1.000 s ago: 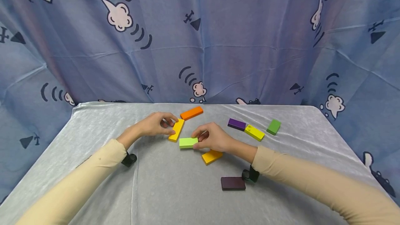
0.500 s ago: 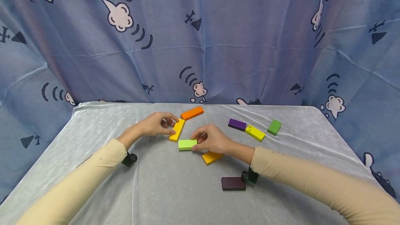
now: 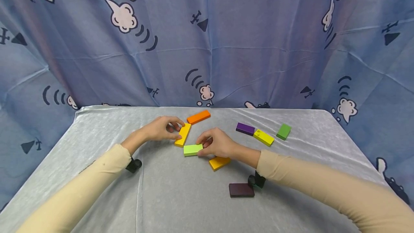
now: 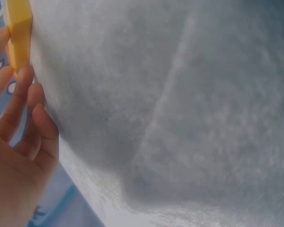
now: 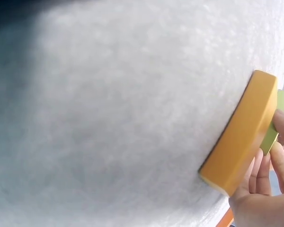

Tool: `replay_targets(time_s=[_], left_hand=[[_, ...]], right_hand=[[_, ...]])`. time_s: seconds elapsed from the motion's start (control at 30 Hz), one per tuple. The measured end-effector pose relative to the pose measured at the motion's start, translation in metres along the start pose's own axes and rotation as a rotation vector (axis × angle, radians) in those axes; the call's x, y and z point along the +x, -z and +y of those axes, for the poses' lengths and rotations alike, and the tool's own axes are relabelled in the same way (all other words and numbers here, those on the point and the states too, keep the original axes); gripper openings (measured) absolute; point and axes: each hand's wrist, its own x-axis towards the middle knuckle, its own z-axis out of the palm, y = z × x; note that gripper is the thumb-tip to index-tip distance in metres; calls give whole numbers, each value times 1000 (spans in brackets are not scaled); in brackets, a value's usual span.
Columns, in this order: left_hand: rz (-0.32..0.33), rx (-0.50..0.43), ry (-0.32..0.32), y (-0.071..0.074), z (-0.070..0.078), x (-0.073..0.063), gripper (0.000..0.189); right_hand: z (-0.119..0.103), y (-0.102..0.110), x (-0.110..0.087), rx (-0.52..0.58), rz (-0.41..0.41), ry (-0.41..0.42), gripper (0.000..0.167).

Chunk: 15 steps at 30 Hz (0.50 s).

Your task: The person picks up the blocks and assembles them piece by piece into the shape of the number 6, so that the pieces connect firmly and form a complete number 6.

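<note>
My left hand (image 3: 161, 128) holds a yellow domino-shaped block (image 3: 183, 135) lengthwise, thumb at its near end and a finger at its far end. In the left wrist view the yellow block (image 4: 20, 33) shows at the upper left corner with fingertips against it. My right hand (image 3: 220, 143) pinches a lime green block (image 3: 192, 150) by its right end, thumb in front and fingers behind. That lime end sits close below the yellow block's near end. Beneath the right hand lies an amber block (image 3: 218, 163), which partly covers the lime block (image 5: 270, 142) in the right wrist view.
An orange block (image 3: 198, 117) lies just past the yellow one. Farther right are a purple block (image 3: 245, 128), a bright yellow block (image 3: 263, 137) touching its end, and a green block (image 3: 283, 131). A dark brown block (image 3: 241, 190) lies nearer, by the right wrist camera (image 3: 257, 180).
My right hand has shifted the lime green block slightly left and a little toward me. The left hand and its yellow block have stayed in place.
</note>
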Motion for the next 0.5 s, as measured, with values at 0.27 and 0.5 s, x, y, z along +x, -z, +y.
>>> replay_targets(time_s=[0.27, 0.5], left_hand=[[1, 5, 7, 0, 0, 0, 44], [4, 5, 2, 0, 1, -1, 43]], right_hand=[[0, 0, 3, -5, -6, -1, 24], [1, 0, 4, 9, -10, -1, 24]])
